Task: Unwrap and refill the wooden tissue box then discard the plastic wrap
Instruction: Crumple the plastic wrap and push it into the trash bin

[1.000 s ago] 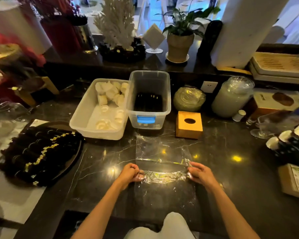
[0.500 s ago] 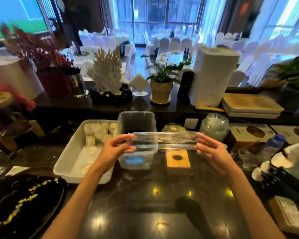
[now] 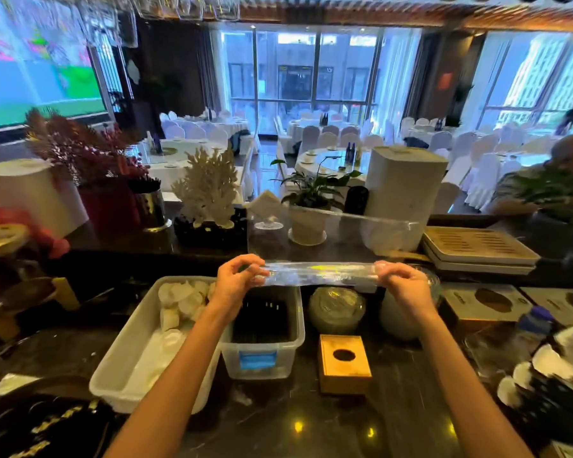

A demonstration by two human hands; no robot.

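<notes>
A clear plastic wrap (image 3: 321,274), partly rolled into a strip, is stretched level in the air between both hands, and a loose flap of it rises behind. My left hand (image 3: 237,282) pinches its left end and my right hand (image 3: 402,285) pinches its right end. Both are raised above the counter, over the clear bin and the jars. The wooden tissue box (image 3: 344,363) with an oval hole on top stands upright on the dark marble counter, below and between my hands. No tissue shows in its hole.
A white tub (image 3: 139,355) of rolled white towels and a clear bin (image 3: 262,355) with a blue label sit left of the box. Lidded jars (image 3: 336,309) stand behind it, cartons (image 3: 483,300) and cups to the right. A dark tray (image 3: 43,424) lies front left.
The wrap lay flat on the counter while both hands rolled it; they have since lifted it up and away from me, still stretched. The camera has tilted up toward the dining room.
</notes>
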